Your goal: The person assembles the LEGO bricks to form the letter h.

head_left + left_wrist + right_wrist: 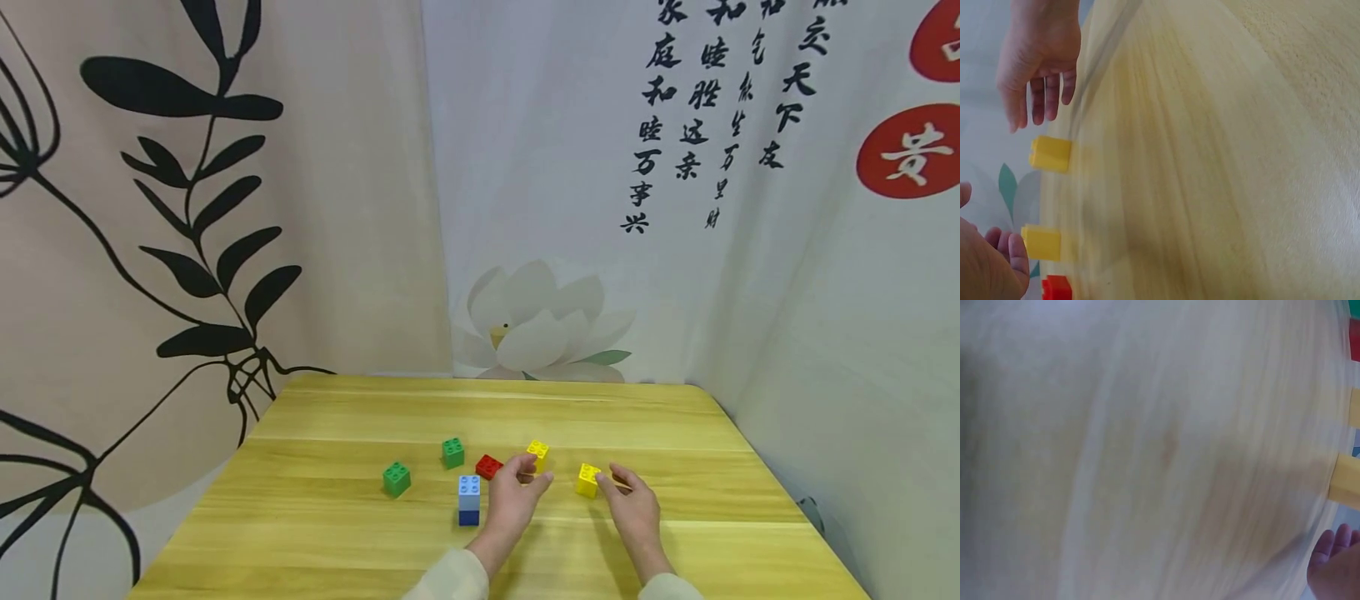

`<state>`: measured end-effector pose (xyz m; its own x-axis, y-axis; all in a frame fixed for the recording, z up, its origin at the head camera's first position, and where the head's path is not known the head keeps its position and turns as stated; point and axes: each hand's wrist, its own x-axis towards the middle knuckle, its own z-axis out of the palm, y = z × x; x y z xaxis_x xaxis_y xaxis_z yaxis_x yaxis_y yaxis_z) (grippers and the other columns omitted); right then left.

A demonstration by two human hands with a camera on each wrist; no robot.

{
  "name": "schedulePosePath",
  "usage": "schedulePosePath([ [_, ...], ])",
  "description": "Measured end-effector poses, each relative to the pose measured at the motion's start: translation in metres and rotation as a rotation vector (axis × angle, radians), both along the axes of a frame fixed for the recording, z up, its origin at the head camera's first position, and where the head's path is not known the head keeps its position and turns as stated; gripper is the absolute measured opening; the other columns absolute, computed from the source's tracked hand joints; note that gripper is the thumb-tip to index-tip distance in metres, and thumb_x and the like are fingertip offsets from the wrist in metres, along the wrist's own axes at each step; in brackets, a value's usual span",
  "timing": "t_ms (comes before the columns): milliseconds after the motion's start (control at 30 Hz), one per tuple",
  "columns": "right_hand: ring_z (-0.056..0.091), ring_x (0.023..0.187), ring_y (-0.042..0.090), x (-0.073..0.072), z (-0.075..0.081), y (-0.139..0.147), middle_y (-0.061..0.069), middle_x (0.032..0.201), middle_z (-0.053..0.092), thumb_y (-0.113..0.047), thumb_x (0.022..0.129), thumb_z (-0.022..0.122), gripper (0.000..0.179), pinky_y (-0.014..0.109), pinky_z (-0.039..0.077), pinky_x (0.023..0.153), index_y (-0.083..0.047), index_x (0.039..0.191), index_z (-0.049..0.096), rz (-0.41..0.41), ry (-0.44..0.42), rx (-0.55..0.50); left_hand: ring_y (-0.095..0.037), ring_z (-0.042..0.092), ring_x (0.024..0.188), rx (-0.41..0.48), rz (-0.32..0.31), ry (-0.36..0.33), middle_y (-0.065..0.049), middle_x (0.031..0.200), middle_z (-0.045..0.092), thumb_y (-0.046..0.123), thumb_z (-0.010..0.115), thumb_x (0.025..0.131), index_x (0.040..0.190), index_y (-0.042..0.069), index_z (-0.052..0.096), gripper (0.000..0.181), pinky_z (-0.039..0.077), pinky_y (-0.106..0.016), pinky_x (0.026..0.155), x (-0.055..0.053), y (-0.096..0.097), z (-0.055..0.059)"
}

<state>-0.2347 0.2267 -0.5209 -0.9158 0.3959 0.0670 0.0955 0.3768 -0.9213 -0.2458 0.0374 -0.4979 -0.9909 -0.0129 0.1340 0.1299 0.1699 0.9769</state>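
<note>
My left hand (512, 506) is held over the table, fingers loosely bent with nothing between them. Just beyond its fingertips stands a yellow toy brick (538, 454), and a red brick (488, 467) is partly hidden behind that hand. To the right, my right hand (634, 515) has its fingers loosely extended and holds nothing. Its fingertips are close beside a second yellow brick (587, 481). In the left wrist view, both hands are by the two yellow bricks, the right hand (1041, 62) with fingers pointing toward the nearer one (1051, 154). The right wrist view catches only part of the right hand (1336, 570).
Left of my left hand, a light blue brick (468, 493) sits on a dark blue brick (468, 518). Two green bricks, one farther back (453, 452) and one at the left (397, 480), stand on the wooden table (315, 533). A printed curtain (360, 208) hangs behind the table.
</note>
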Motion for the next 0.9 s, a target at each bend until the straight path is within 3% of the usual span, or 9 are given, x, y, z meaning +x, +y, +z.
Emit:
schedulePosePath([
  [167,0.053,0.120,0.042,-0.001,-0.001,0.000,0.027,0.139,0.050,-0.030,0.097,0.065,0.056,0.048,0.049,0.095,0.004,0.139,0.051,0.030,-0.032,-0.046,-0.027,0.059,0.096,-0.008,0.040,0.001,-0.005,0.104,0.066,0.017,0.080,0.084,0.118,0.001,0.067,0.039,0.052,-0.035,0.079,-0.002,0.002,-0.006],
  [367,0.051,0.122,0.042,-0.003,-0.004,-0.001,0.026,0.140,0.048,-0.032,0.096,0.066,0.060,0.049,0.048,0.098,0.003,0.141,0.048,0.064,-0.055,-0.071,-0.022,0.056,0.094,0.009,0.065,-0.050,-0.012,0.109,0.065,0.015,0.078,0.086,0.120,0.000,0.066,0.039,0.051,-0.034,0.080,-0.006,0.005,-0.013],
  [533,0.050,0.124,0.044,-0.006,-0.007,0.000,0.028,0.141,0.047,-0.033,0.095,0.067,0.063,0.051,0.046,0.100,0.004,0.142,0.047,0.080,-0.065,-0.073,-0.022,0.055,0.095,0.005,0.102,-0.083,-0.012,0.110,0.065,0.016,0.078,0.086,0.120,0.001,0.067,0.038,0.051,-0.035,0.081,-0.008,0.008,-0.015],
  [900,0.046,0.128,0.046,-0.011,-0.011,0.006,0.030,0.144,0.043,-0.032,0.094,0.068,0.066,0.054,0.042,0.103,0.004,0.144,0.044,0.116,-0.060,-0.079,-0.022,0.058,0.094,-0.007,0.168,-0.087,-0.009,0.106,0.066,0.017,0.079,0.085,0.118,0.001,0.067,0.039,0.052,-0.038,0.080,-0.014,0.015,-0.022],
])
